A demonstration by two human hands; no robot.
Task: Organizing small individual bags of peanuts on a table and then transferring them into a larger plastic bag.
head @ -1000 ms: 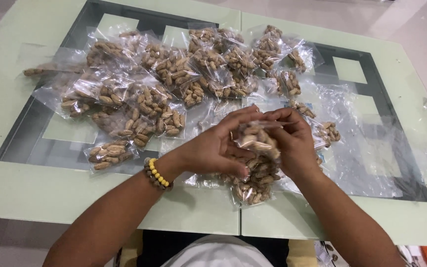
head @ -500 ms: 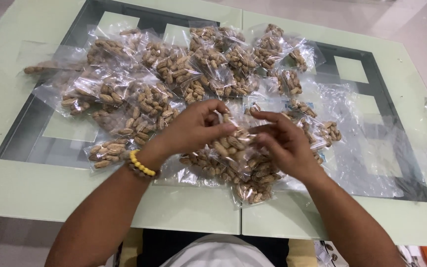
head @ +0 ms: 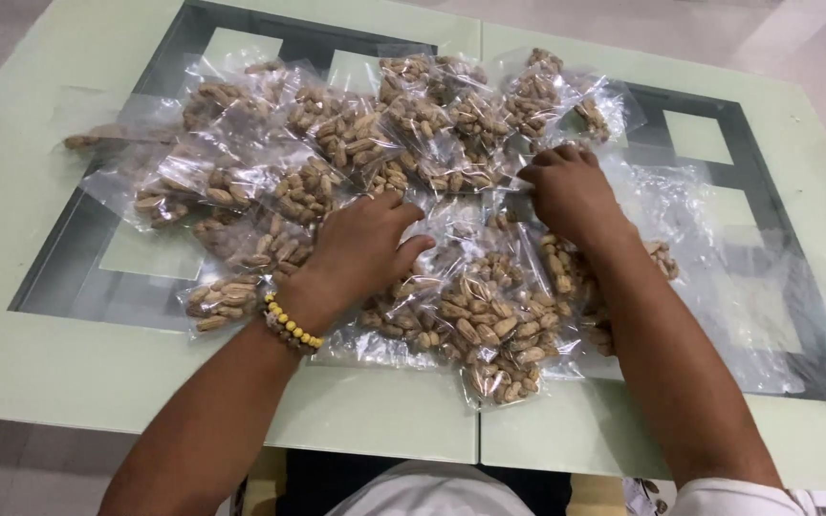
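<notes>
A: Left hand [head: 360,244]?
B: Flat, fingers spread, pressing peanut bags [head: 475,315] mid-surface [head: 40,368].
A: Right hand [head: 571,191]?
B: Farther right, fingers curled on clear bags [head: 681,205]; grip unclear.

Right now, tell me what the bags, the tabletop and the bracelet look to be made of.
Bags: thin clear plastic film, glossy; it crinkles and shows the peanuts inside.
Tabletop: probably glass, pale green and frosted at the rim, with darker see-through panels and a seam down the middle.
Bracelet: round beads, yellow and brown; plastic or wood, hard to tell.
</notes>
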